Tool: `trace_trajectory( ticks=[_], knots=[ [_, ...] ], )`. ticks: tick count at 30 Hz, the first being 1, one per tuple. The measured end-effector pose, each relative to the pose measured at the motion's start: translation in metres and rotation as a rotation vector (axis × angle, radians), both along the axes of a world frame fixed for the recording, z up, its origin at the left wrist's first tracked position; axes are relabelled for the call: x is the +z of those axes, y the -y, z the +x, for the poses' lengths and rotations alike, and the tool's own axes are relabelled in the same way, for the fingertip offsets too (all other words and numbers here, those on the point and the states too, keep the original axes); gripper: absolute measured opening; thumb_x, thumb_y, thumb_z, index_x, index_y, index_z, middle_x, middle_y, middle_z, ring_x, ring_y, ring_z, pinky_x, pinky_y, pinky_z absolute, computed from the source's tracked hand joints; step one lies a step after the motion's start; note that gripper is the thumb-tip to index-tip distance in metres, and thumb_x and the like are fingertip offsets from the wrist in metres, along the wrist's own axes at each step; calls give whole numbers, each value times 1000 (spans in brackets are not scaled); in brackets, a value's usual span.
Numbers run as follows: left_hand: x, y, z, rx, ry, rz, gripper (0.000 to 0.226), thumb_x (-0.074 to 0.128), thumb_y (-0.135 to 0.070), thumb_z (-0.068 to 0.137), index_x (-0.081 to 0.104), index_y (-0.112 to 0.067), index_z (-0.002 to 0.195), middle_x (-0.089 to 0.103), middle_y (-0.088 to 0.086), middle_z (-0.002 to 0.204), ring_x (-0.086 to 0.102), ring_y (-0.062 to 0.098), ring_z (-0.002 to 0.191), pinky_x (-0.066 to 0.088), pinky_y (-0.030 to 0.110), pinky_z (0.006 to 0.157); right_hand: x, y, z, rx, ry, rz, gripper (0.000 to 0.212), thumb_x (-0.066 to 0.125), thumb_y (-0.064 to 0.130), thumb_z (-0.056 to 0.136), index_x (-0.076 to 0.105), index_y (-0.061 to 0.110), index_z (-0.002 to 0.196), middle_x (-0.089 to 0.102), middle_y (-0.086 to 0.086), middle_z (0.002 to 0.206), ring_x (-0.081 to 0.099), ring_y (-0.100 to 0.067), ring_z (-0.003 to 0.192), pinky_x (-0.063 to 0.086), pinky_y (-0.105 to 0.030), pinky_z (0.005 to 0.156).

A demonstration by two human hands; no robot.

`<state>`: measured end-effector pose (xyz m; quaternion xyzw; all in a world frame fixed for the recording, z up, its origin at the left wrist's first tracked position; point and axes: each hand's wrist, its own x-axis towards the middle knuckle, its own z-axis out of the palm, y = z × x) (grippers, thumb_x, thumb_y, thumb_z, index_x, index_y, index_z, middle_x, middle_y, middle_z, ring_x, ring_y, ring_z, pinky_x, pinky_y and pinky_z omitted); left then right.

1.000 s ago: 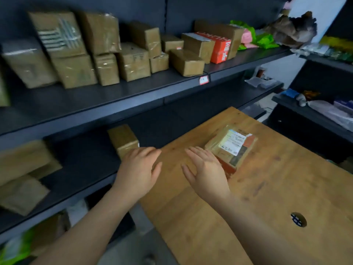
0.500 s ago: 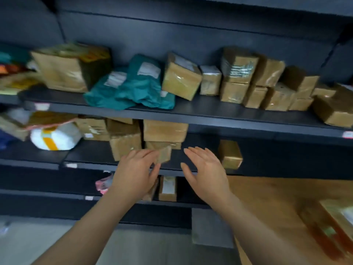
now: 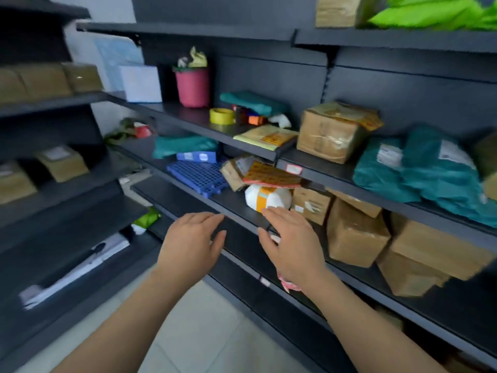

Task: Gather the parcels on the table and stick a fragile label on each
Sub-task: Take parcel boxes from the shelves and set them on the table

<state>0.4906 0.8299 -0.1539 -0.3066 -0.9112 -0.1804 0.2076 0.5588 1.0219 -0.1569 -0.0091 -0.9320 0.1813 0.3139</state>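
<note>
Left hand [image 3: 192,243] and right hand [image 3: 291,243] empty, fingers straight, held apart before dark metal shelf [image 3: 188,196]; flat red-and-yellow label sheet [image 3: 271,176] (fragile stickers, probably) lies up-ahead over round white taped parcel [image 3: 277,199], long axis left-right; right hand nearer.

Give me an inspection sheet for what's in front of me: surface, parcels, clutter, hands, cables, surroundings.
Surface: table not in view; dark shelves only.
Job's things: cardboard box, teal mailer bags, white parcel shelved; red-and-yellow sheets, possibly labels.
Clutter: yellow tape roll, pink bucket, blue plastic grid.
Hands: left hand and right hand open, holding nothing, before the shelf edge.
Cables: nothing seen.
Surroundings: pale floor; second shelf unit at left.
</note>
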Motion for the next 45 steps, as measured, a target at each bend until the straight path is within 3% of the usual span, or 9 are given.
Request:
trace_trajectory(
  ticks=[8, 15, 21, 25, 29, 35, 45],
  knots=[
    [15, 141, -74, 341, -28, 9, 29, 72, -21, 79, 70, -13, 107, 72, 3, 101, 67, 30, 89, 52, 39, 80, 9, 131, -138, 326, 15, 4, 38, 56, 30, 87, 66, 10, 117, 68, -3, 115, 61, -21, 109, 43, -38, 102],
    [33, 233, -144, 602, -49, -9, 33, 65, -28, 86, 66, -15, 116, 69, 2, 111, 64, 29, 99, 49, 39, 88, 24, 224, -256, 566, 34, 10, 37, 57, 28, 89, 63, 11, 121, 67, -2, 118, 60, -19, 112, 39, -37, 106],
    [52, 300, -212, 816, -113, 15, 30, 67, -25, 84, 68, -12, 111, 70, 5, 105, 65, 32, 94, 51, 39, 81, 51, 301, -358, 747, -9, 26, 36, 60, 27, 90, 63, 13, 123, 65, 0, 123, 58, -17, 116, 41, -38, 106],
    [63, 344, -248, 921, -109, 32, 33, 62, -28, 87, 66, -16, 117, 68, 4, 113, 63, 31, 99, 51, 41, 86, 64, 354, -416, 838, 10, 60, 39, 56, 30, 92, 59, 15, 128, 61, 1, 129, 53, -17, 122, 35, -34, 110],
    [73, 397, -283, 998, -119, 46, 32, 60, -29, 88, 65, -17, 117, 67, 4, 113, 61, 31, 99, 50, 41, 84, 74, 414, -466, 902, 27, 100, 41, 50, 34, 95, 54, 20, 134, 55, 4, 136, 47, -14, 128, 27, -29, 112],
    [97, 491, -339, 1058, -103, 29, 42, 49, -38, 94, 52, -22, 133, 57, -2, 131, 53, 23, 117, 43, 38, 95, 96, 514, -528, 913, 6, 128, 44, 47, 38, 96, 49, 24, 138, 50, 7, 141, 43, -12, 131, 25, -26, 112],
    [145, 643, -438, 1036, -85, -45, 45, 45, -38, 95, 46, -22, 137, 57, 2, 128, 52, 27, 115, 42, 38, 91, 143, 658, -613, 856, -21, 51, 45, 49, 37, 95, 49, 22, 138, 52, 5, 139, 47, -14, 128, 40, -28, 101]
  ],
)
